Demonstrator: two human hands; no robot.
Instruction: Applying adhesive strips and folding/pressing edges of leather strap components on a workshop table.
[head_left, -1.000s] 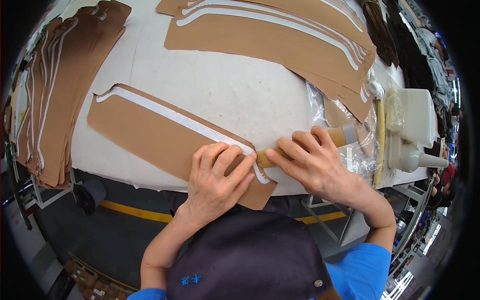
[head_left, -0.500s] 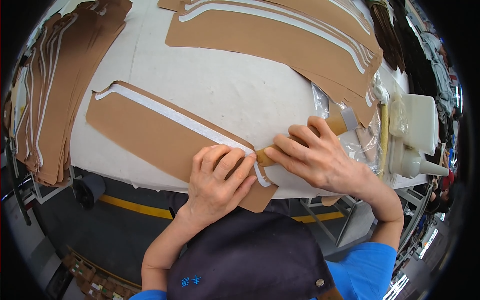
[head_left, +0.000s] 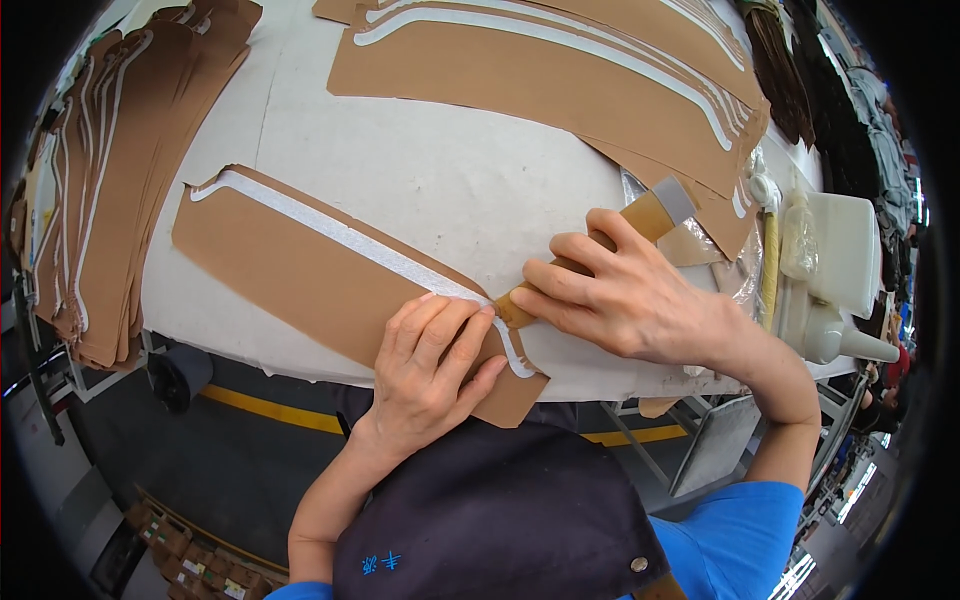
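Note:
A long brown panel (head_left: 280, 250), which looks like leather or a similar sheet, lies slantwise on the white table, with a white strip (head_left: 320, 232) along its far edge. My left hand (head_left: 428, 365) rests on its near right part, fingers stretched out and bent slightly, fingertips at the strip's bend, thumb apart. My right hand (head_left: 635, 295) is closed round a flat yellow-brown bar-shaped tool (head_left: 650, 217) with a grey end. The tool's other end touches the panel's edge beside my left fingertips. Its exact kind cannot be made out.
More brown panels with white strips (head_left: 540, 70) lie across the far side. A stack of brown panels (head_left: 150, 190) hangs over the left edge. At right are a translucent white bottle (head_left: 840, 250), a yellow rod (head_left: 769, 255) and clear plastic. The white table's (head_left: 300, 345) near edge runs before me.
The tool has shifted a little left, and its grey end has swung farther away and left. My right hand moved with it. My left hand slid slightly left.

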